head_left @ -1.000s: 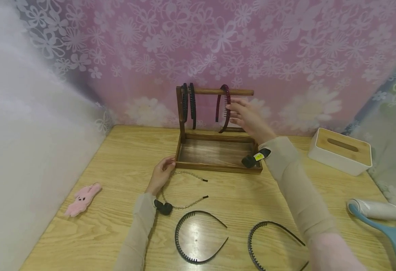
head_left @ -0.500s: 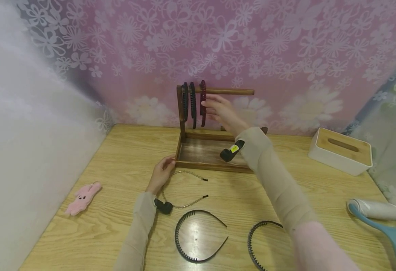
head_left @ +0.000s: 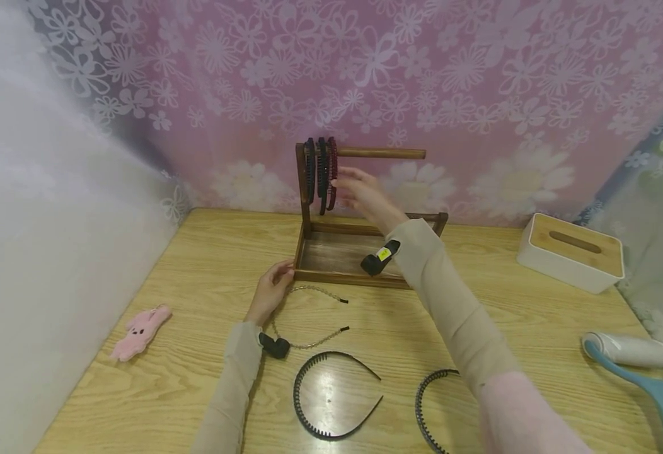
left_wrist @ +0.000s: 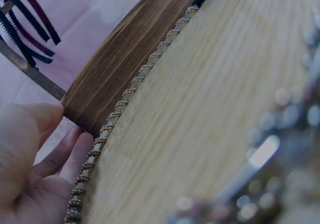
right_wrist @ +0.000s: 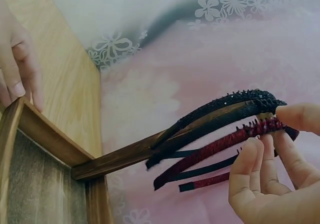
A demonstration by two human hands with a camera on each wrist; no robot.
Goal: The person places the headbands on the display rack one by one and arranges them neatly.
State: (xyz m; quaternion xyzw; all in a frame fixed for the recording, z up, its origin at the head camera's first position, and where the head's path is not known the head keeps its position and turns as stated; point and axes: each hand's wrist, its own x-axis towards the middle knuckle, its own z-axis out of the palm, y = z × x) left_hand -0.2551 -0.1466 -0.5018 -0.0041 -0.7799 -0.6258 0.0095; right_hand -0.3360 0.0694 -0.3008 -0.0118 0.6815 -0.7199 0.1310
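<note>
Pink cloth printed with white flowers across the back, paler cloth down the left side, and in front a light wood-grain table. At far left on the table, a small pink plush toy. Next, a person's left hand at the near left corner of a brown wooden rack, thumb and fingers bent about that corner, pinching it. Below and beside this hand, lying on the table, a beaded headband with dark tips, partly hidden by the hand and wrist.

At the rack's left end, an upright post with a horizontal rod reaching right. Hanging over the rod near the post, two dark headbands; just to their right on the same rod, a burgundy headband, pinched between thumb and fingers of the right hand. Too close in the head view to tell whether touching the nearer dark one.

Nearer on the table, a black toothed headband, open ends toward the right; farther right, another toothed headband, partly covered by a beige sleeve. At far right, a white tissue box with a wooden top, and nearer, a blue-handled lint roller.
</note>
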